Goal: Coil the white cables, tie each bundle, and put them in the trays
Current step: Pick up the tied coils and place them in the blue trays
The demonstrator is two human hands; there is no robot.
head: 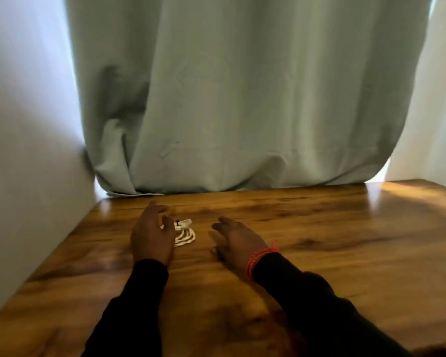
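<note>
A small heap of white cable [185, 234] lies on the wooden table [319, 240], towards its back left. My left hand [152, 234] hovers just left of the heap with loosely curved fingers, covering part of it and holding nothing. My right hand [238, 239] is a short way right of the cable, palm down with relaxed fingers, and it holds nothing. A red thread band circles the right wrist. No tray is in view.
A pale green curtain [242, 99] hangs behind the table's far edge. A white wall [23, 150] runs along the table's left side. The table's right corner [422, 184] catches sunlight.
</note>
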